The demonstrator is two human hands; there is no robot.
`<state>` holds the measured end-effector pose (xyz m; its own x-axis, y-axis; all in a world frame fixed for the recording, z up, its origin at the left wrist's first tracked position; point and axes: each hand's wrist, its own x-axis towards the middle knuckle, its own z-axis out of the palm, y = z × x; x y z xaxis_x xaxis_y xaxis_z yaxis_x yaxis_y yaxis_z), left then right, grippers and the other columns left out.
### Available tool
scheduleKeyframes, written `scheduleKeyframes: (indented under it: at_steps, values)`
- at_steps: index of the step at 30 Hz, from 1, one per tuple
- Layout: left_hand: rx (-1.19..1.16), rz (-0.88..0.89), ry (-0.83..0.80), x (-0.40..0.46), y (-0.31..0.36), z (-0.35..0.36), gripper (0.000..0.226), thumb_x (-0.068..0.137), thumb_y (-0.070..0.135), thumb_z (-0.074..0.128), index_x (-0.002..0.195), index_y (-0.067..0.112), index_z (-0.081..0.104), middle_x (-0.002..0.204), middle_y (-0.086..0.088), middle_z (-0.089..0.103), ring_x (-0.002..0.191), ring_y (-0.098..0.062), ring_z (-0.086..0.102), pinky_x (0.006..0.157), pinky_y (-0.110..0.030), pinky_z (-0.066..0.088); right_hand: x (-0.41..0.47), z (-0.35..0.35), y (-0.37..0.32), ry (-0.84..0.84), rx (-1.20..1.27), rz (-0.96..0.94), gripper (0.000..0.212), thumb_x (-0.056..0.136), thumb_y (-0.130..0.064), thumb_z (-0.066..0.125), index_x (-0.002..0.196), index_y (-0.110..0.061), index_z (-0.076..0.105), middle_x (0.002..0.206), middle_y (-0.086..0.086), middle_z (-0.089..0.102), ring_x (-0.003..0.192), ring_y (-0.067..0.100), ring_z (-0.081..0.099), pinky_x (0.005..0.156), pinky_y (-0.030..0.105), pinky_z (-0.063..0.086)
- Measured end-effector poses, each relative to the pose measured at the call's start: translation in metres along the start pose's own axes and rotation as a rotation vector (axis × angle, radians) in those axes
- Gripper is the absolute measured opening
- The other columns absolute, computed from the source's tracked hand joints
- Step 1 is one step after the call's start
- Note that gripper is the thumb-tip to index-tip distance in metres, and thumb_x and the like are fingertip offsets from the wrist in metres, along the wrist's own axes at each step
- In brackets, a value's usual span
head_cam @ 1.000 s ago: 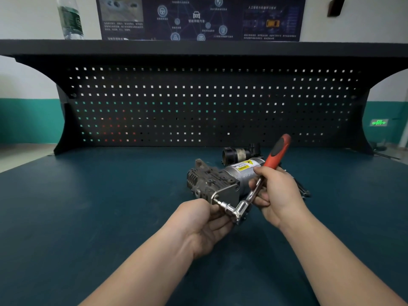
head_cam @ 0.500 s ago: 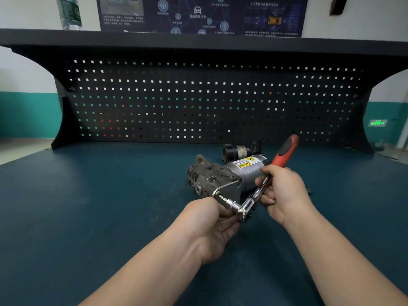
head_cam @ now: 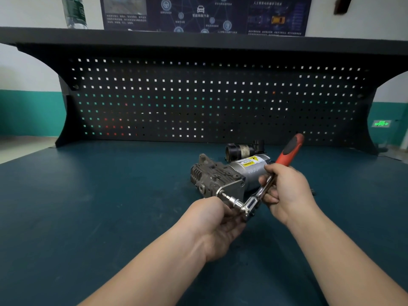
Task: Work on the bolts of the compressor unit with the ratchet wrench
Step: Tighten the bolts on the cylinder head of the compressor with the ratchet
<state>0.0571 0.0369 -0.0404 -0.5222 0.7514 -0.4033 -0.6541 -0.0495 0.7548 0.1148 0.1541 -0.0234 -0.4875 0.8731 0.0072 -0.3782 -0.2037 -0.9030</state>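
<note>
Two hands work at the middle of the dark teal tabletop (head_cam: 99, 206), where the compressor unit (head_cam: 229, 177) lies on its side. The unit's long axis runs from its finned, dark grey head at the near left to its silver cylindrical motor body, which carries a yellow warning label (head_cam: 250, 162), at the far right; the axis is angled toward the perforated back panel (head_cam: 198, 96). The ratchet wrench (head_cam: 268, 184) is engaged on the near end face of the head: its socket and short extension (head_cam: 230, 199) point away and to the left into a bolt at that face, roughly in line with the unit's long axis. The wrench handle crosses that axis and rises from the ratchet head at the near side up and to the right, ending in a red and black grip that points toward the far right corner of the tabletop. The left hand (head_cam: 217, 226) has its fingers curled around the ratchet head and socket from below. The right hand (head_cam: 284, 191) is closed around the steel shank just below the red grip. A small dark cylindrical part (head_cam: 240, 150) lies just behind the unit, near the back panel. A plastic bottle (head_cam: 74, 12) stands on the shelf above the panel, at its left end.
</note>
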Motion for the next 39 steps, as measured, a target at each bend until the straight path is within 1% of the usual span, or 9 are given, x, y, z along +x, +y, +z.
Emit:
scheduleKeyframes:
  at_steps: [3,8,15,24,28,32,34,37,39]
  values:
    - [-0.006,0.012,0.019,0.001,0.0,0.001,0.028,0.092,-0.006,0.033,0.087,0.0,0.06,0.075,-0.014,0.061,0.069,-0.024,0.058,0.064,-0.031,0.049,0.001,0.0,0.003,0.062,-0.021,0.01,0.018,0.094,-0.005,0.045,0.078,-0.013,0.042,0.056,0.011,0.047,0.021,0.002,0.031,0.028,0.009,0.017]
    - [0.004,0.029,0.016,0.004,-0.003,0.0,0.039,0.091,-0.01,0.029,0.114,-0.001,0.059,0.084,-0.015,0.061,0.068,-0.023,0.057,0.061,-0.03,0.048,0.002,-0.001,0.01,0.177,0.029,0.13,0.016,0.093,-0.006,0.045,0.079,-0.013,0.043,0.06,0.01,0.049,0.019,0.003,0.029,0.029,0.008,0.018]
    - [0.038,0.026,-0.025,0.003,0.003,-0.001,0.013,0.088,0.004,0.046,0.082,0.002,0.058,0.071,-0.015,0.065,0.065,-0.025,0.058,0.064,-0.032,0.054,-0.004,0.001,0.015,0.265,0.103,0.189,0.017,0.093,-0.008,0.045,0.078,-0.015,0.046,0.064,0.005,0.049,0.018,0.003,0.029,0.03,0.006,0.019]
    - [0.155,-0.028,-0.146,0.01,0.011,-0.011,0.015,0.083,0.014,0.068,0.081,-0.001,0.065,0.068,-0.013,0.068,0.069,-0.022,0.064,0.059,-0.033,0.058,-0.021,0.014,0.008,0.083,-0.049,-0.334,0.014,0.092,-0.013,0.056,0.079,-0.02,0.053,0.042,-0.011,0.052,0.04,0.004,0.05,0.038,0.019,0.034]
    - [0.119,-0.063,-0.183,0.01,0.006,-0.015,0.024,0.085,0.014,0.065,0.069,-0.004,0.067,0.074,-0.017,0.068,0.072,-0.027,0.067,0.059,-0.034,0.059,-0.034,0.014,0.01,-0.252,-0.344,-0.743,0.016,0.091,-0.017,0.062,0.08,-0.026,0.054,0.053,-0.007,0.055,0.047,0.006,0.05,0.045,0.02,0.041]
    - [0.122,0.002,-0.293,0.008,0.002,-0.018,0.035,0.094,0.01,0.048,0.07,0.008,0.073,0.072,-0.006,0.071,0.063,-0.014,0.07,0.061,-0.025,0.058,-0.044,0.015,0.018,-0.622,-0.684,-1.065,0.01,0.089,-0.025,0.063,0.094,-0.03,0.055,0.07,-0.009,0.061,0.061,0.008,0.056,0.058,0.024,0.047]
    - [0.106,0.044,-0.309,0.007,0.0,-0.018,0.033,0.097,0.011,0.042,0.078,0.017,0.068,0.066,0.005,0.071,0.062,-0.006,0.068,0.064,-0.021,0.056,-0.044,0.015,0.021,-0.641,-0.783,-1.159,0.011,0.089,-0.03,0.06,0.1,-0.028,0.056,0.076,-0.007,0.063,0.07,0.012,0.06,0.064,0.03,0.049]
    - [0.068,0.031,-0.334,0.008,-0.001,-0.017,0.035,0.091,0.008,0.049,0.069,0.013,0.076,0.075,-0.002,0.072,0.07,-0.012,0.069,0.072,-0.027,0.056,-0.043,0.015,0.022,-0.568,-0.71,-1.125,0.007,0.089,-0.034,0.057,0.095,-0.032,0.054,0.073,-0.014,0.062,0.064,0.004,0.057,0.062,0.017,0.045]
    - [0.074,0.006,-0.287,0.012,-0.001,-0.017,0.031,0.093,0.004,0.047,0.074,0.003,0.072,0.071,-0.011,0.068,0.064,-0.019,0.068,0.058,-0.028,0.058,-0.042,0.015,0.023,-0.422,-0.602,-1.055,0.006,0.09,-0.036,0.056,0.088,-0.034,0.05,0.064,-0.014,0.058,0.054,0.003,0.052,0.055,0.015,0.041]
